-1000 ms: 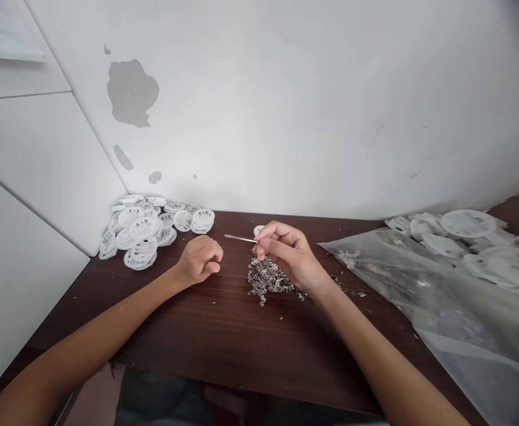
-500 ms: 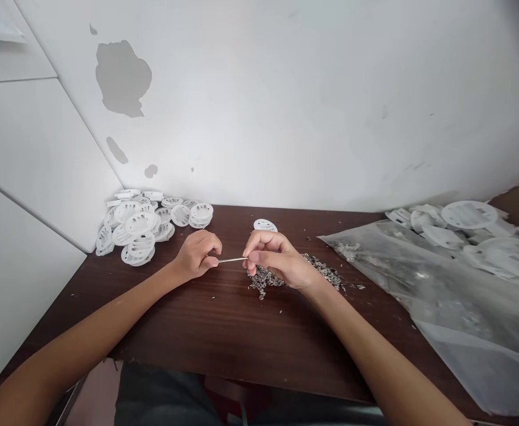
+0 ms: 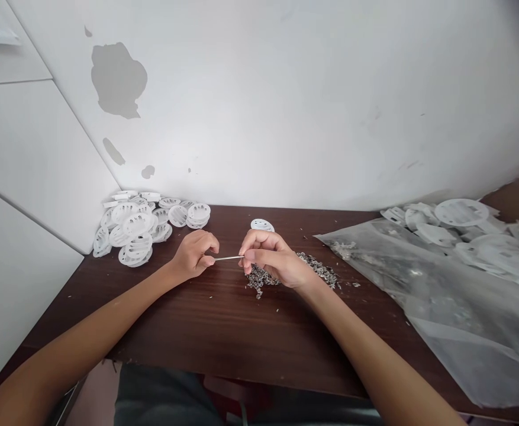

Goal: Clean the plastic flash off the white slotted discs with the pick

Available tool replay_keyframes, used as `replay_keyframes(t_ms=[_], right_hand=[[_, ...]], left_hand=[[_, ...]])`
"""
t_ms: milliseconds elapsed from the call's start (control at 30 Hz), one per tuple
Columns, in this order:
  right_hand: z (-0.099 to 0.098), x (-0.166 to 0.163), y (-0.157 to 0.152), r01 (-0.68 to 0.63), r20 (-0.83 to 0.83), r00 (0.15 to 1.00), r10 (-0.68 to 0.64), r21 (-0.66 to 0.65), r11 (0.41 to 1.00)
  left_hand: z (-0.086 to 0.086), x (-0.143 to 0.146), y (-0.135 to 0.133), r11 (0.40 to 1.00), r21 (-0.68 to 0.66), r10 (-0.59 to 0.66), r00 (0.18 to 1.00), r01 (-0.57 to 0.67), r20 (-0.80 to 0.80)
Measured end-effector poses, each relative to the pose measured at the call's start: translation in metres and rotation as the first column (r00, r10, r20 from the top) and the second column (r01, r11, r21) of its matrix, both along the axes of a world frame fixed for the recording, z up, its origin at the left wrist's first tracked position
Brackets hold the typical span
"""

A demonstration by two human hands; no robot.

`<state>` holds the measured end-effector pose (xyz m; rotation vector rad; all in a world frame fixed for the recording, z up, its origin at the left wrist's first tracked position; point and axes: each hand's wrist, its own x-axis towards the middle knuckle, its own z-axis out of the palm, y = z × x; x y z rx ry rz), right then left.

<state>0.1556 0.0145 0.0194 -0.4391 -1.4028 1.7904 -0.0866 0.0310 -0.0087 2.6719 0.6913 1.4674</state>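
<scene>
A thin, pale, straight piece (image 3: 229, 258) spans the gap between my hands above the table. It shows edge-on, so its kind cannot be made out. My left hand (image 3: 196, 253) is closed, thumb and fingers pinching its left end. At the other end, my right hand (image 3: 270, 257) pinches it between thumb and fingertips. Below and behind the right hand lies a heap of small metal pieces (image 3: 319, 271), partly hidden by that hand. A white slotted disc (image 3: 262, 225) lies on the table just beyond the right hand.
Many white slotted discs (image 3: 138, 223) are piled at the back left against the wall. On the right, a translucent plastic bag (image 3: 441, 313) stretches across the dark wooden table (image 3: 223, 337), with more white discs (image 3: 461, 213) behind and in it. Small bits lie scattered about.
The whole view has shifted slightly left. My hands keep nearly the same pose, both still pinching the thin pale piece.
</scene>
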Motion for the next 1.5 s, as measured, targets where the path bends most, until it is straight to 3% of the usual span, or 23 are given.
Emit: replay_keyframes(t_ms=[1500], right_hand=[[-0.0017, 0.0002, 0.001, -0.016, -0.056, 0.998, 0.014, -0.048, 0.999]], left_hand=[[0.0017, -0.0007, 0.0002, 0.998, -0.058, 0.003, 0.999, -0.005, -0.041]])
